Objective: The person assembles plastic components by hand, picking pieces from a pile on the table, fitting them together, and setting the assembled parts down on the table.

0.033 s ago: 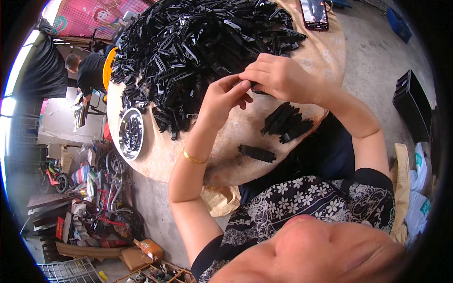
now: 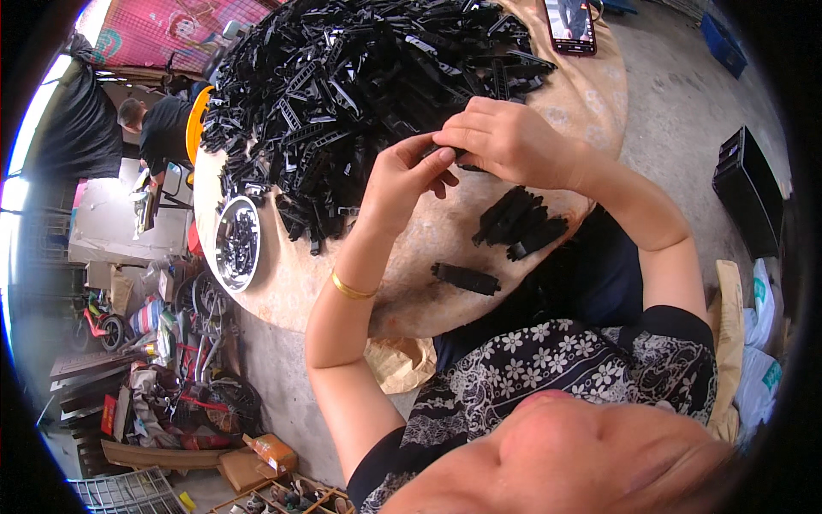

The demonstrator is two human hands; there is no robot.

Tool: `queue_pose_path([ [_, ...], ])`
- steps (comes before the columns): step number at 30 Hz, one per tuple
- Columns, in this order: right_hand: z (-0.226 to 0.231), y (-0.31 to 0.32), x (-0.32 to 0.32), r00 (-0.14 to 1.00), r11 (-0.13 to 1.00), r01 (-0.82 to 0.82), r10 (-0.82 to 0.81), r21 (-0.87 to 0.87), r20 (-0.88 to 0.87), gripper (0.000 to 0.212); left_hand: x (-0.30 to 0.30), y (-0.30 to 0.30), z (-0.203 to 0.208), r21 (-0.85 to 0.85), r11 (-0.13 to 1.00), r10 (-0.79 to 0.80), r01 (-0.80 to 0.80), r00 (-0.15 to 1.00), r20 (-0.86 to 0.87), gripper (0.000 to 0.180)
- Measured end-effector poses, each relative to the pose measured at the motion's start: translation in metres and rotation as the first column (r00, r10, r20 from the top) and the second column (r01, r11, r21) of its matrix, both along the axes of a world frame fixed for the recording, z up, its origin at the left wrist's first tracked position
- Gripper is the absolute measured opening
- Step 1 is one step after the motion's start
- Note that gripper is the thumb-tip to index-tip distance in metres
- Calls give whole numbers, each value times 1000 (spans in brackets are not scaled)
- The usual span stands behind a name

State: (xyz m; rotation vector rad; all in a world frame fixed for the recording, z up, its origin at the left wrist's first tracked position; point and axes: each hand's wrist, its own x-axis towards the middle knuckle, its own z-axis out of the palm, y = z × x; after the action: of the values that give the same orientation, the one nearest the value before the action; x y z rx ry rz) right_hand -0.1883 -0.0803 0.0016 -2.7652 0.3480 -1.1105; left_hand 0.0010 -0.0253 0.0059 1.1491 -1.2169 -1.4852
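Note:
Over the table, my left hand [image 2: 401, 178] and my right hand [image 2: 518, 147] meet at their fingertips. Both are closed in a pinch around a black plastic part [image 2: 465, 160], most of which my fingers hide. Just beyond them spreads a large heap of black plastic parts [image 2: 342, 94], many long and slotted. Closer to me, below my right hand, several similar black parts [image 2: 518, 221] lie side by side in a small group. One more black piece [image 2: 467, 278] rests alone by the table's near edge. A gold-coloured bangle [image 2: 353, 287] circles my left wrist.
A round metal dish [image 2: 238, 244] of small parts stands on the left of the cloth-covered table [image 2: 402, 295]. At the far right lies a phone [image 2: 569, 27]. A black crate [image 2: 749, 193] is on the floor to the right. Another person [image 2: 163, 128] sits at far left, beyond bicycles [image 2: 205, 343].

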Motion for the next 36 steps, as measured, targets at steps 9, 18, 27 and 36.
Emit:
queue_pose_path([
  [9, 2, -9, -9, 998, 984, -57, 53, 172, 30, 32, -2, 2, 8, -94, 995, -5, 17, 992, 123, 42],
  [18, 10, -5, -12, 998, 899, 19, 8, 439, -61, 43, -12, 7, 7, -355, 935, 185, -5, 860, 475, 35],
  [27, 9, -11, -10, 1000, 897, -2, 1, 443, 2, 30, -9, 4, 3, -569, 821, 312, 38, 805, 504, 33],
  [36, -5, -128, 10, 895, 864, 418, -445, 280, 36, 35, -23, -5, -16, -475, 773, 83, 421, 675, 733, 20],
])
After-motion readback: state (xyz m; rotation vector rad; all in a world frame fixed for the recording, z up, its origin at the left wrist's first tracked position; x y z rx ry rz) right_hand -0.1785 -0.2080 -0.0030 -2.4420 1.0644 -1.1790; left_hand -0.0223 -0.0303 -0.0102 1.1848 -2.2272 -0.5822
